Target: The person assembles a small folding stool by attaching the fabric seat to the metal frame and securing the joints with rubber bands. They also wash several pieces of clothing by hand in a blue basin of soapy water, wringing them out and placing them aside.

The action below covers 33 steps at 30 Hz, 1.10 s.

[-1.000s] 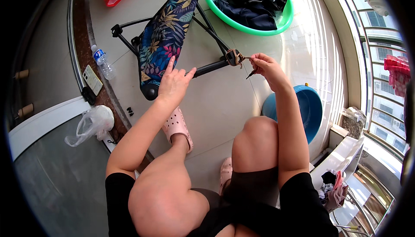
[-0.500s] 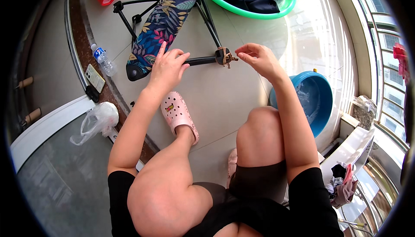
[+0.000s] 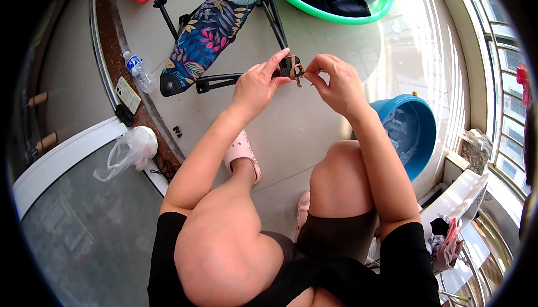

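Upper centre of frame: left hand [image 3: 255, 85] pinches brown wrapping [image 3: 290, 66] on black frame tube [image 3: 235, 78]; right hand [image 3: 336, 83] pinches loose end just right of it; tube runs left-right.

Between the left hand [image 3: 256, 85] and right hand [image 3: 335, 83] sits a brown wrapping [image 3: 291, 67] on a black frame [image 3: 224, 80]. Beyond the left hand lies a navy cover [image 3: 210, 27] patterned with pink, green and yellow leaves. Beyond the right hand, a green basin [image 3: 336, 13] holds dark clothes; beside the right forearm stands a blue basin [image 3: 417, 133].
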Each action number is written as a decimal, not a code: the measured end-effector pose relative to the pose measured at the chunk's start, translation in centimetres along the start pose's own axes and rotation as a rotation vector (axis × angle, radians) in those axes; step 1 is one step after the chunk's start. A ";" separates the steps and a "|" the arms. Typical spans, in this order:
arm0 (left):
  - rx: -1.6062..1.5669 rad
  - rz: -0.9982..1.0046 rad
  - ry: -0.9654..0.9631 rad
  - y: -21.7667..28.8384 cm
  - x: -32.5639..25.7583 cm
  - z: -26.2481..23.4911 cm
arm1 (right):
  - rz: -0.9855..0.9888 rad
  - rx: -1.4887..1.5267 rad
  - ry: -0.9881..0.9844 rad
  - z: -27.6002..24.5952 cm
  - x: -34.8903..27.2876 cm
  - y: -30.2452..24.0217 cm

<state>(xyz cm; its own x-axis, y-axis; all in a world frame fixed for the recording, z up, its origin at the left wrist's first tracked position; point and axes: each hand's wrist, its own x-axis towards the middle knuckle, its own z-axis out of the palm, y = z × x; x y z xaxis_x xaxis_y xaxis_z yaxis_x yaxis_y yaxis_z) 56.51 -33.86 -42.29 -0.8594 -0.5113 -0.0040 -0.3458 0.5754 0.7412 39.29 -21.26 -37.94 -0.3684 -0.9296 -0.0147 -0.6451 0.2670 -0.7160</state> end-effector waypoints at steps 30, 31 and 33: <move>-0.501 -0.044 0.078 1.8 -1.4 -5.3 | 0.255 0.892 0.008 1.8 1.5 -3.5; -0.478 -0.049 0.088 1.7 -1.4 -5.3 | 0.245 0.899 0.009 1.9 1.5 -3.5; -0.467 -0.044 0.105 1.5 -1.5 -5.3 | 0.284 0.970 -0.076 1.6 1.4 -3.6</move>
<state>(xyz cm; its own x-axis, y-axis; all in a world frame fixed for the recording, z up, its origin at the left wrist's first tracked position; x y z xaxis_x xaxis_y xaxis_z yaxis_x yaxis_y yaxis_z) 59.30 -35.59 -37.62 -0.7970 -0.6040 0.0080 -0.1541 0.2161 0.9641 42.21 -23.90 -36.46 -0.3585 -0.8865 -0.2926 0.2944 0.1901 -0.9366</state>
